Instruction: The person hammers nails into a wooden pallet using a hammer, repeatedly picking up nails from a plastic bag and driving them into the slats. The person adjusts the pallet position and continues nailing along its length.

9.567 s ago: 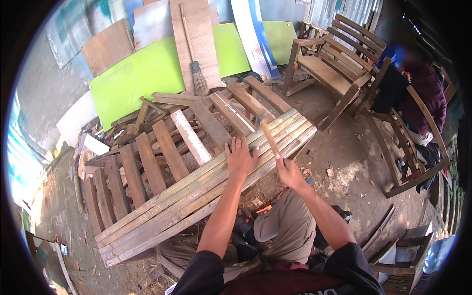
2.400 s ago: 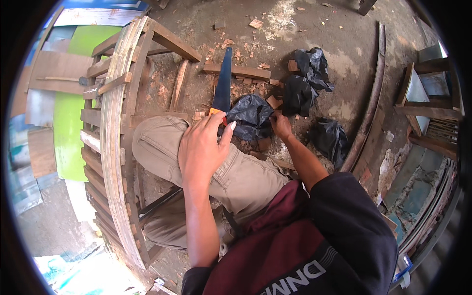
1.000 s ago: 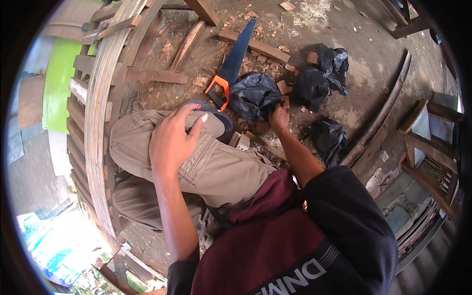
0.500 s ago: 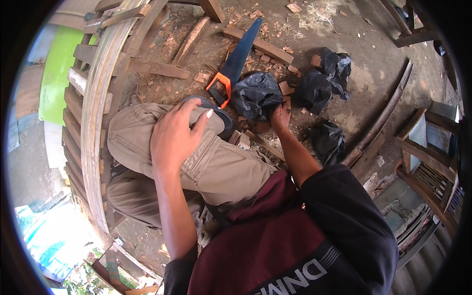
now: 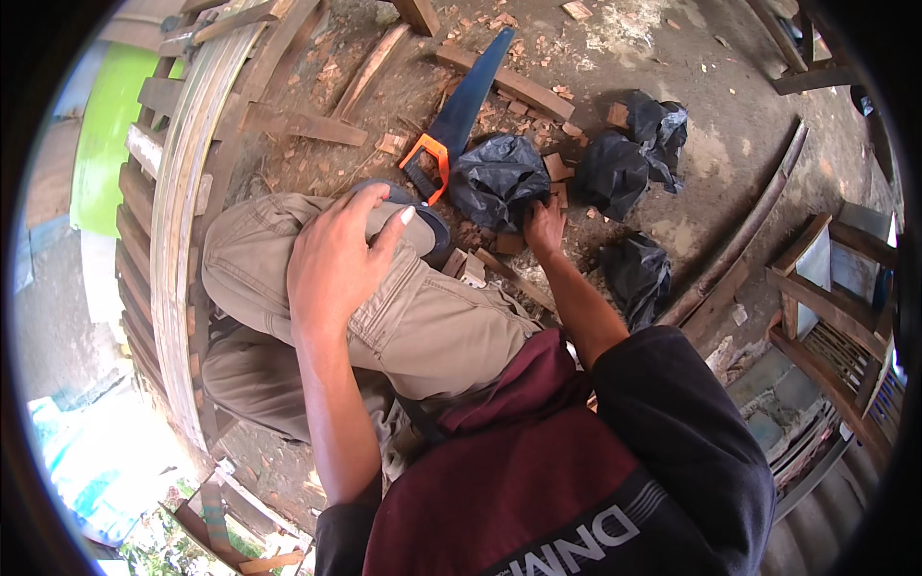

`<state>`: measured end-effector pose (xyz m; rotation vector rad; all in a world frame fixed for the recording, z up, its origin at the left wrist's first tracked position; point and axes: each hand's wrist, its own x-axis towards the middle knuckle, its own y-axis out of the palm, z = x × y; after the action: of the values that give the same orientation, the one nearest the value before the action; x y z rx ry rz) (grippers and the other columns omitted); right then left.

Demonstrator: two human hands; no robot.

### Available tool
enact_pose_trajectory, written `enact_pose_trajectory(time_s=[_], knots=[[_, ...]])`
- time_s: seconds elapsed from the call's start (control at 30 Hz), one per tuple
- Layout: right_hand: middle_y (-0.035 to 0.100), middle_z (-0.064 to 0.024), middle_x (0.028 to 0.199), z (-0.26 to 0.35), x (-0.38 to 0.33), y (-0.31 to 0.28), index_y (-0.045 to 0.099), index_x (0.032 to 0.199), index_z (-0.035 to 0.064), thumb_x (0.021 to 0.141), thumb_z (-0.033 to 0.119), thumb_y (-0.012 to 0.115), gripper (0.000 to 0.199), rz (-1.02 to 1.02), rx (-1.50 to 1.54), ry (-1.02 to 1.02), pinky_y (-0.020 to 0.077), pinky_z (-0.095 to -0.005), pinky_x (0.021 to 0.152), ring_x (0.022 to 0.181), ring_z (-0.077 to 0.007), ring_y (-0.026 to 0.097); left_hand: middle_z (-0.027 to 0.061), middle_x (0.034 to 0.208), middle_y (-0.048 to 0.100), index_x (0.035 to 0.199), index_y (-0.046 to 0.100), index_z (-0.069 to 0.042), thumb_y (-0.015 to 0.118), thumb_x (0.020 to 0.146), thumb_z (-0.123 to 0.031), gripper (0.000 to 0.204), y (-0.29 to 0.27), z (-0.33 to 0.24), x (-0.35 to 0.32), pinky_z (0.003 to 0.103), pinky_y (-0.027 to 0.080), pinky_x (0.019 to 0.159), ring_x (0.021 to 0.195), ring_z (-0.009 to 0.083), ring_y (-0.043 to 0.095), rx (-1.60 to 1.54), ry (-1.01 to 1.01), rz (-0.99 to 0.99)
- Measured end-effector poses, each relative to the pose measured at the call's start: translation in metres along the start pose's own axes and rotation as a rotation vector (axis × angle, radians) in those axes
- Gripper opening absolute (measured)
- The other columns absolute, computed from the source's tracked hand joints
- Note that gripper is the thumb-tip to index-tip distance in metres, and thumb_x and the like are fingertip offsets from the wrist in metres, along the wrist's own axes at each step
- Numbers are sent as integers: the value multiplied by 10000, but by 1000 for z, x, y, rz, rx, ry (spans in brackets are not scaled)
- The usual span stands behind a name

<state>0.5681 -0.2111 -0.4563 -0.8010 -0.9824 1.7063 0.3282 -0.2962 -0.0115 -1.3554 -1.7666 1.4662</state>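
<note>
My left hand [image 5: 336, 264] rests on the knee of my khaki trousers [image 5: 437, 322], its fingers apart and nothing in it. At the lower right side of a crumpled black plastic bag [image 5: 499, 178], my right hand [image 5: 545, 230] has its fingers closed on the plastic; the fingertips are partly hidden by it. Just left of this bag lies a hand saw with a dark blade [image 5: 471, 96] and an orange and black handle [image 5: 427, 165]. More black plastic bags stand to the right, a pair [image 5: 615, 173] farther off and a single one [image 5: 636, 278] beside my right forearm.
Broken reddish chips [image 5: 559, 168] and wood pieces are scattered over the dirt floor. A short plank [image 5: 509, 86] lies beyond the saw. On the left rises a wooden slatted frame [image 5: 182, 240]. A long curved strip [image 5: 744, 240] and a wooden frame [image 5: 831, 298] are at the right.
The view has shifted slightly. Both hands keep nearly the same places, the left on the knee and the right at the black plastic bag.
</note>
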Motion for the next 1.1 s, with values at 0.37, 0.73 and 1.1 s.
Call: enact_pose_trajectory(time_s=[0.37,0.73,1.1], knots=[[573,-178,1253,8,6,0,726,1142,99,956,232,571,277,59,-86,-159,397,-498,1006,1190,-365,541,134,1109,737,1238,665,-58,687,947,-355,416,4,5,-1,432,527,889,1056,325,690,17,7,-9],[569,-201,1263,2,25,12,657,1199,22,1061,239,366,389,258,-246,-256,355,-560,1047,1203,-388,512,129,1119,739,1234,661,-100,691,943,-381,405,6,7,-1,443,538,868,1056,332,692,32,-10,-18],[505,-238,1441,25,12,7,651,1230,31,1026,199,417,353,193,-111,38,312,-605,1109,1313,-412,476,139,1120,737,1220,668,-82,701,935,-343,389,5,6,-3,444,543,862,1051,330,698,63,-8,-31]])
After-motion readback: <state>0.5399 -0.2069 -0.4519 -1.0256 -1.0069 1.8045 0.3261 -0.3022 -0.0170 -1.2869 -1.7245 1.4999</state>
